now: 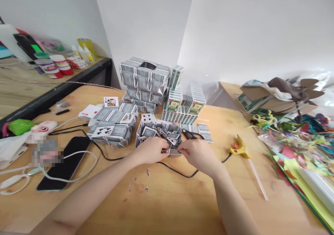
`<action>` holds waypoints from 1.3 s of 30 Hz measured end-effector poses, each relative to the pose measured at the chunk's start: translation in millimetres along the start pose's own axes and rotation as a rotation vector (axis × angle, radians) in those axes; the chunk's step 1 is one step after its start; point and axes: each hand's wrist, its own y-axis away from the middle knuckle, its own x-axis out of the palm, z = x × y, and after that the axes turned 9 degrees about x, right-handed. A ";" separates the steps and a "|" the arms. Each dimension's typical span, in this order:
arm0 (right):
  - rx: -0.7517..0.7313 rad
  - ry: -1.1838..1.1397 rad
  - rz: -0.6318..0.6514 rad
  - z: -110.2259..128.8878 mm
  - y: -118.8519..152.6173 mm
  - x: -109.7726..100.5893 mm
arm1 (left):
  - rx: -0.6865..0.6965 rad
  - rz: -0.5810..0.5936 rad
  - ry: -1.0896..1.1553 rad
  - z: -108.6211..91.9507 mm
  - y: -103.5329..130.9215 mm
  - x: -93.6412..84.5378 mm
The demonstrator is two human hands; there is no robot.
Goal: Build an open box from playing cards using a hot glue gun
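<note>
An open box made of playing cards (159, 123) stands before me, with loose cards and card pieces inside. My left hand (152, 150) is closed at its near wall, thumb and fingers pinched on the rim. At the near right corner, my right hand (197, 153) pinches the same box's edge. What lies between the fingertips is partly hidden. Black-handled scissors (191, 135) lie just beyond my right hand, beside some flat cards (205, 132). Left of the box sits a closed block covered in cards (112, 123), with several loose cards on top.
Behind stand a tall card-covered structure (144, 80) and stacked card packs (180, 115). A yellow glue gun (240, 150) lies right, its black cable (177, 172) crossing the table. A phone (65, 163) and white cables are left. Craft scraps (300, 137) cover the right side.
</note>
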 end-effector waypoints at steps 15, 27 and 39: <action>-0.052 -0.313 0.038 -13.3 -9.9 10.6 | -0.018 0.004 0.002 -1.3 -0.4 -1.9; -0.083 -0.569 -0.039 -25.5 -6.9 31.4 | 0.044 -0.001 -0.073 0.0 0.3 1.7; -0.064 -0.203 0.076 -22.5 -6.9 9.8 | 0.039 -0.002 -0.110 -0.2 1.8 3.0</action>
